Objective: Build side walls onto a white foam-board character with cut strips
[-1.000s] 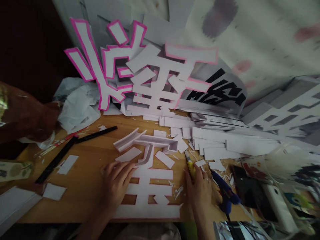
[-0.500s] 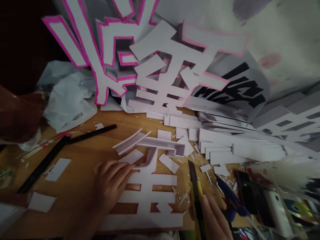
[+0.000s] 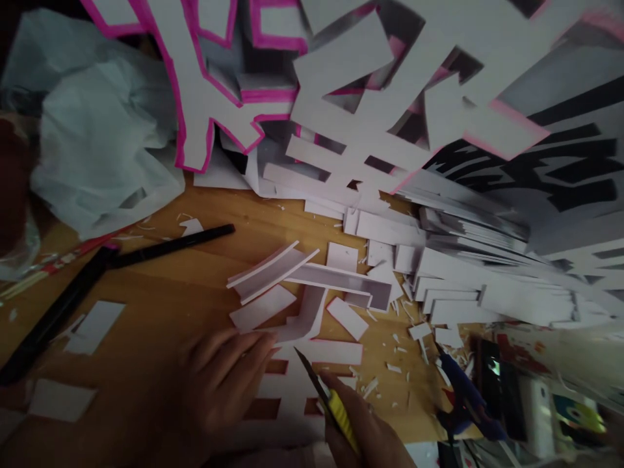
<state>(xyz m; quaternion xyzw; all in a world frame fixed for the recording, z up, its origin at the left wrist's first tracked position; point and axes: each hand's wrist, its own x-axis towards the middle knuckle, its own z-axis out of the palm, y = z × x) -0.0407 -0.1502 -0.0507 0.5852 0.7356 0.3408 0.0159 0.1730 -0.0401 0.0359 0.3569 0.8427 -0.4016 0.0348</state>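
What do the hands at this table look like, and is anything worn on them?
They are human hands, both bare: no gloves, cables or markings show on the left hand or the right hand. No sleeve can be made out in the dim light. A faint glint on a right finger may be a ring.

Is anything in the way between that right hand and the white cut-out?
Only the yellow knife that the right hand holds, its blade reaching over the white cut-out. Nothing else visible intervenes; the left hand lies left of the blade.
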